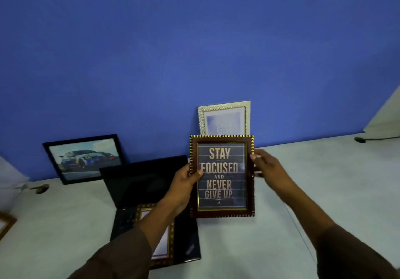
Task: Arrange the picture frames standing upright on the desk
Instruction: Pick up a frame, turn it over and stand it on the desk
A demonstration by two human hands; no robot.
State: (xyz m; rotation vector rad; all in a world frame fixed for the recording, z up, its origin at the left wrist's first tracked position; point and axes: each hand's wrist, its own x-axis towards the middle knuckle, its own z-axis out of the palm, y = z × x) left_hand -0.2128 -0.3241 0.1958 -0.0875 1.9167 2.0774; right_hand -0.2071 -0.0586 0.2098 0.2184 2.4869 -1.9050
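Both hands hold up the brown frame (221, 176) with the gold beaded edge, its print reading "STAY FOCUSED AND NEVER GIVE UP" facing the wearer. The left hand (187, 184) grips the frame's left edge, thumb lying over the front of the border and the other fingers hidden behind it. The right hand (267, 165) pinches the frame's right edge near the upper corner, thumb in front, fingers curled round the back. The frame is upright and square to the view; whether its lower edge touches the pale tabletop (303, 192) I cannot tell.

Directly behind the brown frame, a white textured frame (224, 117) stands leaning against the blue wall (194, 51), its lower half hidden by the held one. To the left of the brown frame sits an open black laptop (142, 183), and on its keyboard lies a flat frame with a gold patterned border (164, 246), partly covered by the left forearm. Further left of the brown frame, a black frame with a car picture (83, 158) leans against the wall. At the far left edge a corner of a wooden frame (6, 222) shows on the tabletop.
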